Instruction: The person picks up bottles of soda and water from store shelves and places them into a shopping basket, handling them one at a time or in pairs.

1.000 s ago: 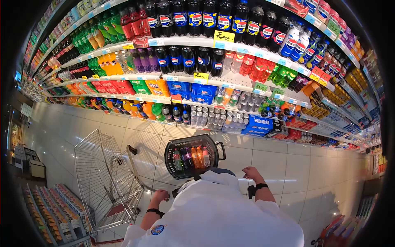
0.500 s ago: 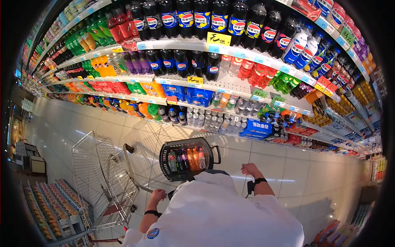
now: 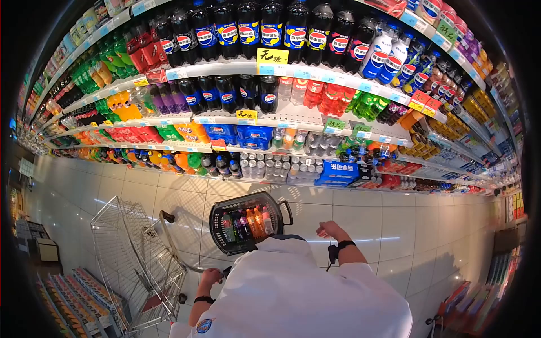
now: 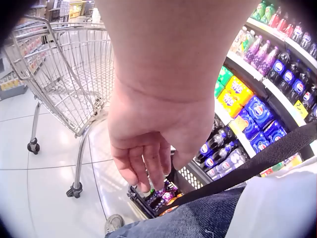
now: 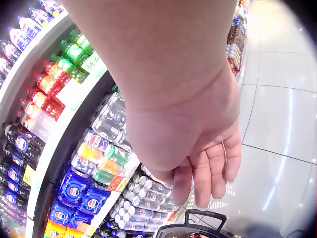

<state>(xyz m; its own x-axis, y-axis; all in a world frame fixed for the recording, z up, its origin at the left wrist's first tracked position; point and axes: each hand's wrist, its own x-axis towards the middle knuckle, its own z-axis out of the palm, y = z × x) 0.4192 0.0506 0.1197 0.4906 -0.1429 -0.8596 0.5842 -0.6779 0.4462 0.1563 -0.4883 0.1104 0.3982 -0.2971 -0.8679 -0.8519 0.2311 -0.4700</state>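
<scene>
My left hand point(image 4: 143, 134) hangs at the person's left side, its fingers loosely bent with nothing in them. My right hand point(image 5: 198, 153) hangs on the other side, also holding nothing, fingers relaxed; a ring shows on one finger. On the floor just in front of the person stands a dark plastic shopping basket point(image 3: 217, 243), its handle point(image 3: 287, 213) toward the right. Inside it lie several drink bottles point(image 3: 255, 222), orange, purple, dark and clear. Both hands are apart from the basket.
A wire shopping cart point(image 3: 132, 253) stands to the left of the basket. Ahead runs a long store shelf point(image 3: 236, 119) filled with cola bottles point(image 3: 248, 31), other soft drinks and cans. Boxed goods point(image 3: 81, 304) stand at the lower left. Tiled floor point(image 3: 360, 217) lies between.
The shelf, basket and cart shift left in the head view, with the basket also slightly lower. Both hands stay hanging at the sides; nothing is picked up or put down.
</scene>
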